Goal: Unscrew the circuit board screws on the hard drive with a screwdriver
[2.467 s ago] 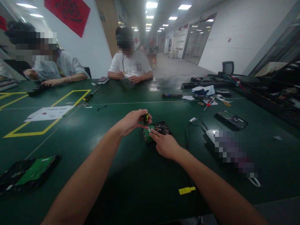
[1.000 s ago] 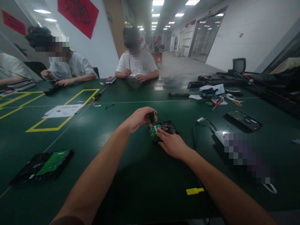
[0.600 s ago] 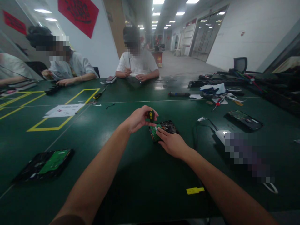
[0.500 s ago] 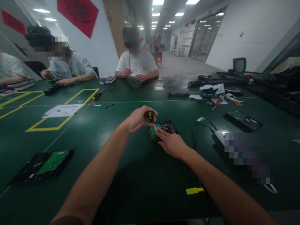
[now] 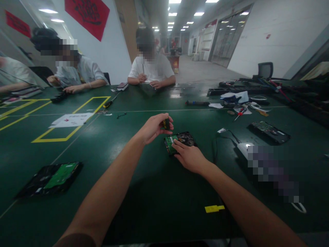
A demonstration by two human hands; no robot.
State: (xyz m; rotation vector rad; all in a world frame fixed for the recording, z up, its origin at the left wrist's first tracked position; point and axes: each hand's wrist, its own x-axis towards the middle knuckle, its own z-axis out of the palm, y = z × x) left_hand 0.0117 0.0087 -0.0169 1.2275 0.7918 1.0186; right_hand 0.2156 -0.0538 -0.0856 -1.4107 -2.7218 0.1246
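- Head view, left hand: your left hand (image 5: 156, 128) pinches a black-and-yellow handle (image 5: 166, 123), apparently a screwdriver's, between thumb and fingers. The handle stands roughly upright above the far left edge of the hard drive (image 5: 189, 138); its tip cannot be made out.
- Head view, right hand: your right hand (image 5: 190, 158) lays its fingers on the drive's green board (image 5: 169, 142), thumb by the near edge. This likely steadies the drive; whether you pinch it cannot be told.
- Head view, drive: it lies flat on the green table (image 5: 144, 216) in front of you, board up, which leaves the board within reach of both your hands.
- Head view, surroundings: a second drive (image 5: 60, 176) lies to your left and a third drive (image 5: 269, 132) to your right, both well apart from your hands, presumably to leave elbow room.
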